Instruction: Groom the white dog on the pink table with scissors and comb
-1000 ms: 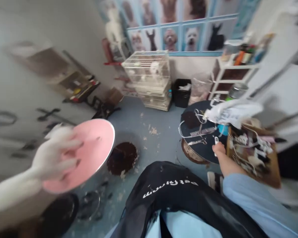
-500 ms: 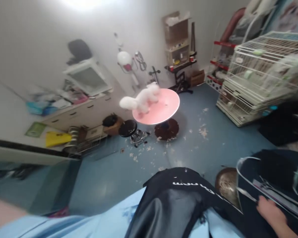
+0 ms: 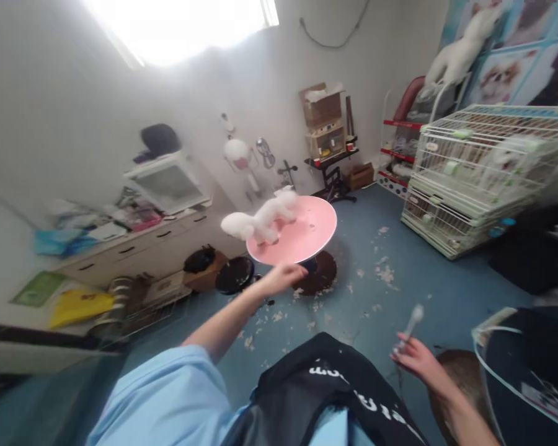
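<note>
In the head view my right hand (image 3: 421, 362), at the lower right, is closed on a slender pale tool (image 3: 413, 325) with a whitish tip. Blur hides its exact kind. My left hand (image 3: 286, 277) reaches forward with fingers curled together, and nothing shows in them. Just beyond it is the near rim of a round pink table (image 3: 316, 226); I cannot tell whether they touch. A fluffy white dog-shaped model (image 3: 270, 218) stands on that table. At the lower right, near my right forearm, a dark tub-like holder (image 3: 506, 384) has tools inside.
White wire cages (image 3: 474, 179) stand at the right. A black stool (image 3: 235, 275) is left of the table's brown base (image 3: 323, 279). Pale hair clumps (image 3: 385, 274) lie on the blue floor. A cluttered counter (image 3: 153, 238) runs along the left.
My right hand has moved from the dark holder up and left, carrying the slender tool. My left arm has swung in from the lower left toward the pink table. The view has tilted upward.
</note>
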`<state>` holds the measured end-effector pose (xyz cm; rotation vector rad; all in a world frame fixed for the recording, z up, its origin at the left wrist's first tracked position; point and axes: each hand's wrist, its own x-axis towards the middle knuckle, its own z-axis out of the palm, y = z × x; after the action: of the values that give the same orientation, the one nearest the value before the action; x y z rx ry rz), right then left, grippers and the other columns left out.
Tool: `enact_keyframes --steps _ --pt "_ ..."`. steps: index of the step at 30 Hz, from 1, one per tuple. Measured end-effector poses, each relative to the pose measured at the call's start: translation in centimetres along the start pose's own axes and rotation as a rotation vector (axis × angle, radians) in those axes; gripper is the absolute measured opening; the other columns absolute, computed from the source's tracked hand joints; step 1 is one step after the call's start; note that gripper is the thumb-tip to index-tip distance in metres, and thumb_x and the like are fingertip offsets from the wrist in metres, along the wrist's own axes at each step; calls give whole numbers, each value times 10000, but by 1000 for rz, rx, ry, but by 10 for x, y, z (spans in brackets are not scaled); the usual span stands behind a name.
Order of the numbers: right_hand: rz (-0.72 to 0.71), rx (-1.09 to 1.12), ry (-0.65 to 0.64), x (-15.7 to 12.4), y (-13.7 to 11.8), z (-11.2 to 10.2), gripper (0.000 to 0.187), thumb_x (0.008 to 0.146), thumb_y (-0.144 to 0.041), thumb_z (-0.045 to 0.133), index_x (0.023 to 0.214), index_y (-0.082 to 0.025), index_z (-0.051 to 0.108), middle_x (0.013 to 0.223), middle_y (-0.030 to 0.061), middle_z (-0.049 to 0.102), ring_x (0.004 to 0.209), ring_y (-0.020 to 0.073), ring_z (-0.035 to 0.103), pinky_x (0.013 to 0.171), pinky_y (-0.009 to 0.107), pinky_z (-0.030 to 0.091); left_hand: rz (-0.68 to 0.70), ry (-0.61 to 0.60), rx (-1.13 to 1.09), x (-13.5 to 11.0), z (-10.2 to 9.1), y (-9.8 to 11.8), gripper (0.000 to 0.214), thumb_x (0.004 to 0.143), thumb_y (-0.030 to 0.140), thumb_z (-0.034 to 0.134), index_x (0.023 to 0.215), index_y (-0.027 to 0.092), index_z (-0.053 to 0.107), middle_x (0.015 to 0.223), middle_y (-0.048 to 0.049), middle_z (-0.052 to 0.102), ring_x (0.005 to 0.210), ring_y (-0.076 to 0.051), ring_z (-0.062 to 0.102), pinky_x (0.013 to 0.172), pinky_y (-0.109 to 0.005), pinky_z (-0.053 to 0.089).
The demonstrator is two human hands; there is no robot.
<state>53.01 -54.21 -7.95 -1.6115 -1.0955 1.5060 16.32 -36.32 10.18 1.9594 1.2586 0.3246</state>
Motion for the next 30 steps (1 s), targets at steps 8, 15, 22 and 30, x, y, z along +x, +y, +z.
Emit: enact_keyframes --steps 8,15,22,30 --pt "-201 -1019 210 -12 -120 6 416 752 -405 637 1085 -156 626 1061 130 635 989 266 605 936 382 448 -107 -164 -356 43 171 43 424 600 498 741 728 96 687 650 -26 622 614 -102 498 586 -213 372" --pt "-114 -1339 160 -74 -98 -69 337 788 -361 628 1042 -140 614 1039 149 594 1002 291 540 994 408 339 -199 -126 -518 80 253 109 513 612 609 665 655 99 624 597 -20 554 589 -86 434 579 -210 332" --pt "205 -1241 238 -117 -51 -124 448 816 -449 613 1133 -135 568 1135 154 571 1079 297 515 1026 405 315 -69 -450 -157 100 330 142 439 745 514 517 671 109 669 574 -25 554 574 -114 447 586 -232 337" --pt "464 -1084 157 -139 34 -154 306 912 -239 534 1207 -159 541 1191 133 556 1041 229 620 925 331 430 -181 -116 -6 116 370 136 386 825 378 475 997 80 647 1138 -171 650 1104 -247 585 966 -308 435"
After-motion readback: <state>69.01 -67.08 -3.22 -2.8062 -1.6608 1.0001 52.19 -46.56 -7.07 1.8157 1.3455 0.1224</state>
